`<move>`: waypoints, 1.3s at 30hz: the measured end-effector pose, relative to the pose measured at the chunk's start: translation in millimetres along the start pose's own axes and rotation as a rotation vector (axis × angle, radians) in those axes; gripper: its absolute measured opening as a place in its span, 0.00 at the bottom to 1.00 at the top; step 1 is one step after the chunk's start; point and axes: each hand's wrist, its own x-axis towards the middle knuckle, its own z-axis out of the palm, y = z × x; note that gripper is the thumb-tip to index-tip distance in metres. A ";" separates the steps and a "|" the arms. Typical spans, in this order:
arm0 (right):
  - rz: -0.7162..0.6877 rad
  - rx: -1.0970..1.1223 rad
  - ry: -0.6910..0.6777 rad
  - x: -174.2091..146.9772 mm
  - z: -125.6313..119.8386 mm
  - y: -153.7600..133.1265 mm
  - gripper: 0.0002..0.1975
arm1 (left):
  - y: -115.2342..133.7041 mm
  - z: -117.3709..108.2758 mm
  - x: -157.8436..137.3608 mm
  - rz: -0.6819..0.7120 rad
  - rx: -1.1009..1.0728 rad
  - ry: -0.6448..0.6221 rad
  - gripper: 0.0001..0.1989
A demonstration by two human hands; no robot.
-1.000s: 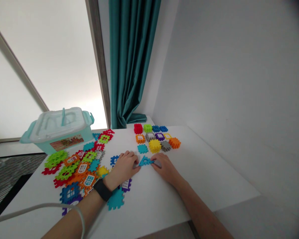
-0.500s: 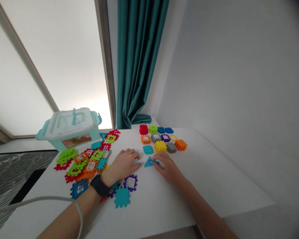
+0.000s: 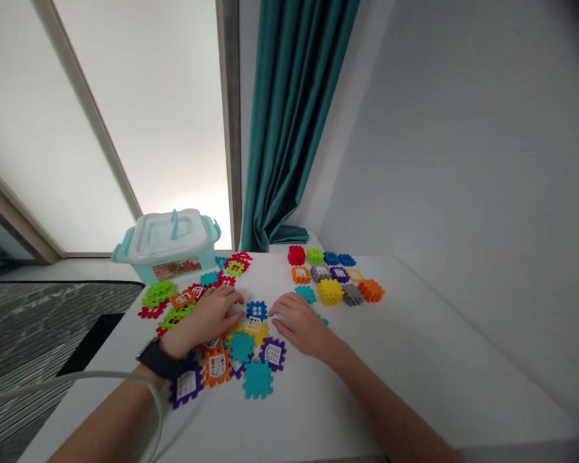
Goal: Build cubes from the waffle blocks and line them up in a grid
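My left hand (image 3: 210,319), with a dark watch on the wrist, lies over the loose pile of toothed plastic building tiles, fingers apart. My right hand (image 3: 302,325) hovers at the pile's right edge, fingers loosely spread with nothing visible in them. Between the hands lies a blue window tile (image 3: 257,310), close to my right fingertips. Yellow tiles, a turquoise square tile (image 3: 242,347) and a purple window tile (image 3: 273,354) lie just below it. Behind my right hand, a small light blue piece (image 3: 323,320) is mostly hidden.
Tiles stand in colour stacks on the right, among them a yellow stack (image 3: 330,292), an orange stack (image 3: 371,290) and a red stack (image 3: 296,255). A lidded turquoise box (image 3: 183,257) is at the back left. A white cable (image 3: 125,378) crosses my left forearm.
My right hand has let go of the light blue triangular piece and moved left to the pile. My left hand has drawn back over the tiles, exposing the blue window tile. The view has shifted left.
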 end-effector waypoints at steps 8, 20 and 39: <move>-0.077 -0.057 -0.139 35.6 25.6 -23.5 0.04 | -39.8 -4.3 -21.6 -0.045 0.005 0.178 0.10; -0.052 0.107 -0.102 25.5 52.4 -27.9 0.06 | -62.0 -23.2 -41.8 -0.049 -0.069 0.074 0.14; -0.005 0.187 -0.061 22.0 56.2 -24.6 0.09 | -63.8 -27.3 -54.8 -0.235 0.009 -0.084 0.22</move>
